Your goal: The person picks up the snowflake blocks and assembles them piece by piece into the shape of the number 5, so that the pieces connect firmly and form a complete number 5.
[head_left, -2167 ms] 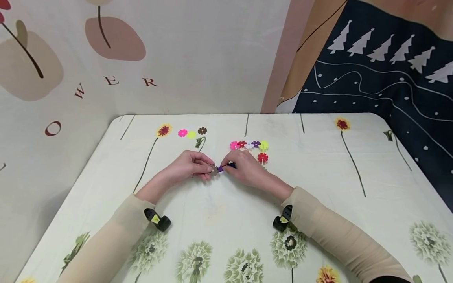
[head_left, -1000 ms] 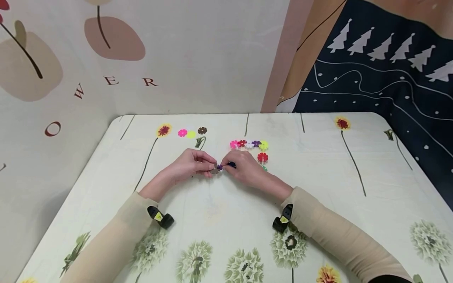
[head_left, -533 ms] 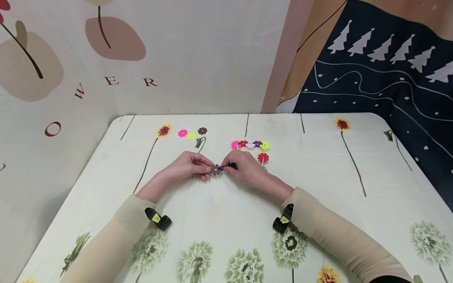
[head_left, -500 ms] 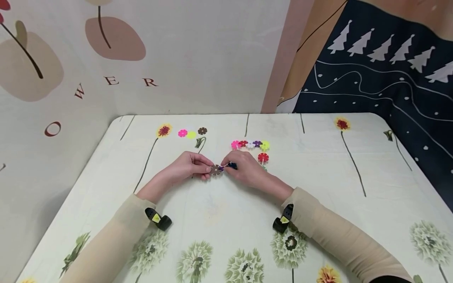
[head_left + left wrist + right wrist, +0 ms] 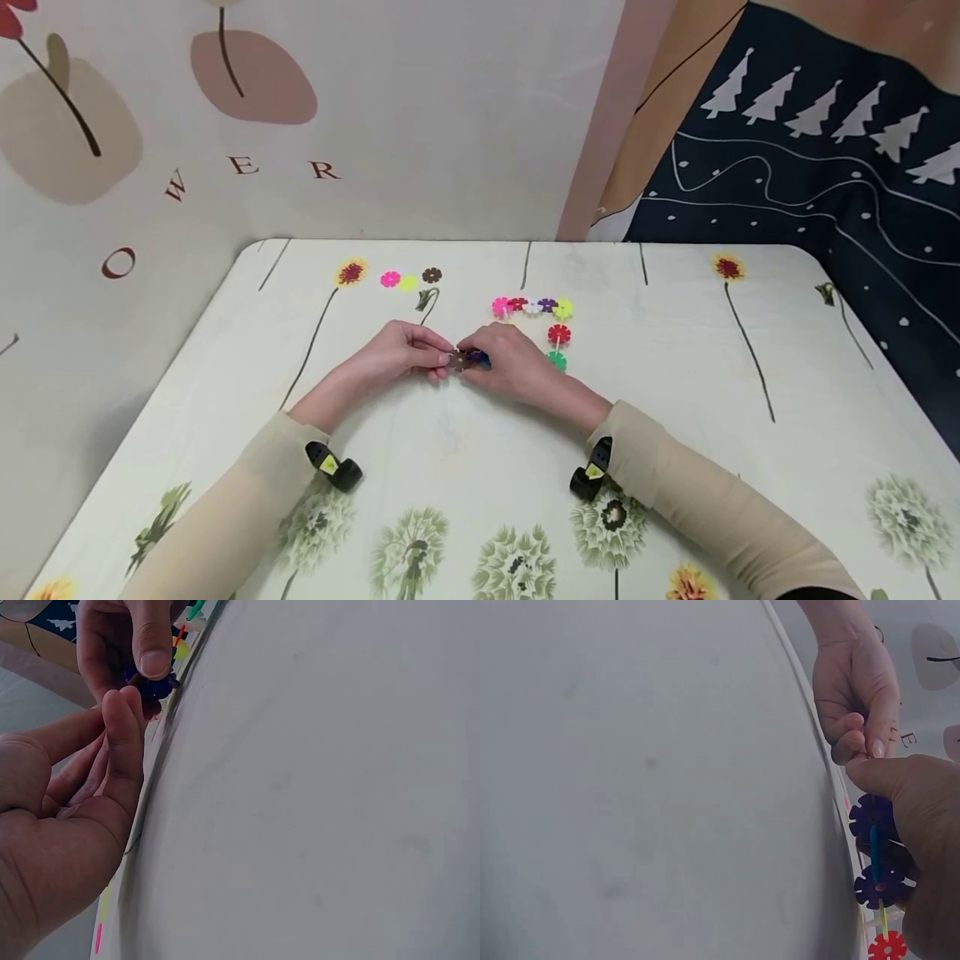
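Note:
At the middle of the table my left hand (image 5: 397, 354) pinches a brown notched snowflake disc (image 5: 459, 360) between thumb and fingers. Against its right side my right hand (image 5: 513, 358) grips dark purple and blue discs (image 5: 477, 358), partly hidden by the fingers. The fingertips of both hands nearly meet. In the right wrist view a purple disc (image 5: 871, 816) shows below the right thumb, and a blue disc (image 5: 875, 851) stands edge-on beneath it. Behind the right hand lies a joined chain of colored discs, with a red disc (image 5: 558, 335) and a green disc (image 5: 556, 361) down its right side.
Loose pink (image 5: 390, 279), yellow (image 5: 408, 283) and brown (image 5: 432, 275) discs lie at the back left of the table. A flower-print cloth (image 5: 450, 467) covers the tabletop. Patterned walls stand behind and at the sides.
My right hand has shifted slightly left, its fingers now further over the purple disc toward the brown one. More of the green disc shows. The left hand stays nearly in place.

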`<state>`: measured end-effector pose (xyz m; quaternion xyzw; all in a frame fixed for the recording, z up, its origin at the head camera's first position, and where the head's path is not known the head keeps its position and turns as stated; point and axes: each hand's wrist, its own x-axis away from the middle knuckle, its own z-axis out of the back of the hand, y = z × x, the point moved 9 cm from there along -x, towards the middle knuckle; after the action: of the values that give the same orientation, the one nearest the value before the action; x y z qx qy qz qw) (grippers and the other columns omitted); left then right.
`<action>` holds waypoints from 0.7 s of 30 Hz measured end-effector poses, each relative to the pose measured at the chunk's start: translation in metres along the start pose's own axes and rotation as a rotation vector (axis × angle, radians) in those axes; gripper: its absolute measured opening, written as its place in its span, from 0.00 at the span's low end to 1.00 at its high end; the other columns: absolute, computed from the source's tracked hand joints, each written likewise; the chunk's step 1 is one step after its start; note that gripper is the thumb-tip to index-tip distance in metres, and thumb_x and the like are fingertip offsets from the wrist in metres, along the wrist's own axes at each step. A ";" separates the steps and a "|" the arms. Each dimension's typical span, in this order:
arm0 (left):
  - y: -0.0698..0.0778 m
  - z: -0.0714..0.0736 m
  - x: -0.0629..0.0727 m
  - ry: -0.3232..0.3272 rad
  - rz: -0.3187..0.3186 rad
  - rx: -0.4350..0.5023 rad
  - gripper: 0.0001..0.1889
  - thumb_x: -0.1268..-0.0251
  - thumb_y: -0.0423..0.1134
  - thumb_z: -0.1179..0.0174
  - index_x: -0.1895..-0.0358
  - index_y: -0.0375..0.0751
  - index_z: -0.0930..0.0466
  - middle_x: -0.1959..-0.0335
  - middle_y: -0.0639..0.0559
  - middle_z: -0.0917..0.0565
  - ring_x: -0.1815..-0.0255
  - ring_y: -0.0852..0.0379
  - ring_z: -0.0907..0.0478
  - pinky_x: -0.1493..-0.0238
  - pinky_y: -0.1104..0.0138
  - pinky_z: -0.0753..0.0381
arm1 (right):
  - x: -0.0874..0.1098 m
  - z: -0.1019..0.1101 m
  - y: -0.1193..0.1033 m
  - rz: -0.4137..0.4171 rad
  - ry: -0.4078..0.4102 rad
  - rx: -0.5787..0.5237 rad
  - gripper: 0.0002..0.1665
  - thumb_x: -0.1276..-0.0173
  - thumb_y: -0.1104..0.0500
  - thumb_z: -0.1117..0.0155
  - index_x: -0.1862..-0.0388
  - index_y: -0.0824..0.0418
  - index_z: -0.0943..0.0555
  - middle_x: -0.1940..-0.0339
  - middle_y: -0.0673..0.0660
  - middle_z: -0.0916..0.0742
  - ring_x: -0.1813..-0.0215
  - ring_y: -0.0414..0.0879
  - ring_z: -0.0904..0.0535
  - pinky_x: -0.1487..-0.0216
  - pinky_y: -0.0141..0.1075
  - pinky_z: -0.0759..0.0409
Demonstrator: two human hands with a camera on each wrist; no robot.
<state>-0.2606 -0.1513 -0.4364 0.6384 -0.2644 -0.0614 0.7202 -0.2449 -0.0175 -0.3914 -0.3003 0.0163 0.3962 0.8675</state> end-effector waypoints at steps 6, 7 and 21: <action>0.001 0.015 0.007 0.036 0.004 -0.024 0.15 0.31 0.23 0.37 0.46 0.16 0.23 0.65 0.38 0.12 0.69 0.55 0.14 0.61 0.63 0.12 | 0.000 -0.001 0.000 -0.008 -0.007 0.010 0.18 0.37 0.58 0.22 0.49 0.63 0.13 0.56 0.55 0.11 0.53 0.47 0.17 0.47 0.40 0.20; 0.003 0.020 0.007 0.051 -0.001 -0.036 0.15 0.31 0.23 0.37 0.46 0.16 0.23 0.64 0.38 0.12 0.69 0.55 0.14 0.61 0.63 0.12 | 0.001 -0.001 0.000 -0.014 -0.008 0.011 0.19 0.37 0.58 0.21 0.49 0.63 0.13 0.56 0.55 0.11 0.52 0.48 0.17 0.46 0.41 0.20; 0.029 0.130 -0.017 0.435 -0.039 -0.359 0.20 0.29 0.30 0.36 0.38 0.27 0.23 0.46 0.37 0.19 0.59 0.56 0.20 0.60 0.70 0.15 | 0.004 0.002 0.005 -0.044 -0.081 -0.059 0.19 0.34 0.59 0.24 0.46 0.63 0.14 0.50 0.56 0.12 0.46 0.49 0.18 0.41 0.42 0.22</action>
<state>-0.3419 -0.2539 -0.4082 0.5038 -0.0762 0.0173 0.8603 -0.2459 -0.0111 -0.3928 -0.3098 -0.0371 0.3890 0.8668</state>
